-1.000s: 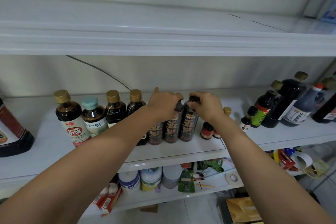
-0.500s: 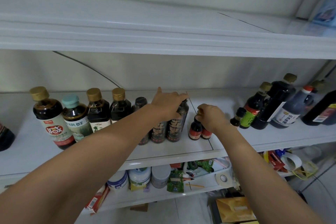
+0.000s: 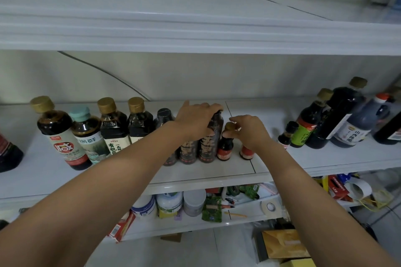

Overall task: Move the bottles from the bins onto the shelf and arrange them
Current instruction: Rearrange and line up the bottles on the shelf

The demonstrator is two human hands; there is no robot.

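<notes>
Head view, change: we see the right hand (image 3: 249,130) has shifted off the tops of the little bottles since half a second ago, uncovering a gold cap. The left hand (image 3: 196,120) stays where it was.
Left hand: its fingers (image 3: 213,107) curl over the cap of the tall dark bottle (image 3: 211,136), gripping it from above.
Right hand: its fingers (image 3: 235,119) pinch the gold cap of the small bottle (image 3: 225,145), which stands on the shelf (image 3: 238,171) just beside the tall one.
Neighbours: a second small bottle (image 3: 246,151) stands under the right wrist. A row of gold-capped bottles (image 3: 112,128) and a teal-capped bottle (image 3: 86,134) lines the left. A cluster of larger dark bottles (image 3: 342,110) stands well apart at the right.
In the way: our left forearm hides the lower parts of the middle bottles. The upper shelf (image 3: 195,34) hangs close above both hands.
Materials and shapes: the shelf is smooth white board with a seam. The bottles are dark and glossy with paper labels, some square-shouldered, some round. White jars (image 3: 193,201) sit on the level below.
</notes>
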